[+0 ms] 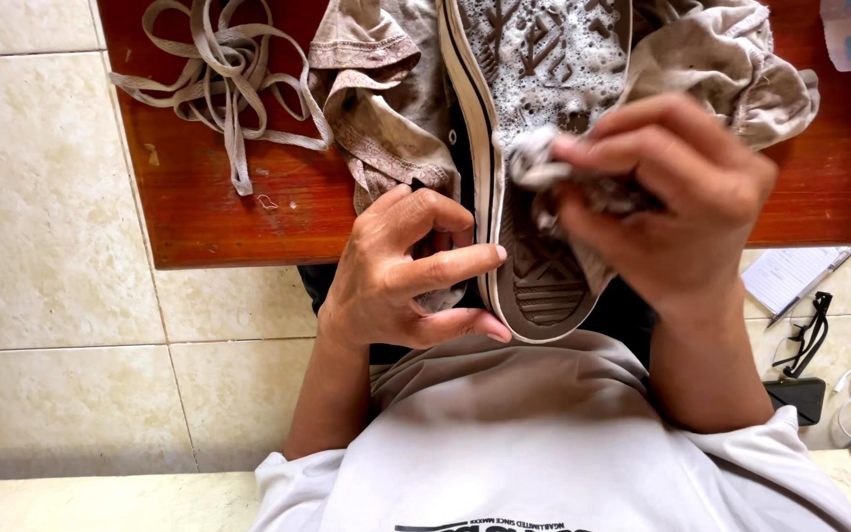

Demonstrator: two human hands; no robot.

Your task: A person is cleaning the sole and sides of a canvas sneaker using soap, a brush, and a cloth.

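Your left hand [401,271] grips the shoe [534,148], pointing to 12 o'clock; your right hand [672,197] pinches a rag [544,163] on its sole.

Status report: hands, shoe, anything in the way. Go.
Left hand grips the shoe by its side, sole up. Right hand presses a small rag on the soapy sole. Dirty cloth underneath, laces aside.
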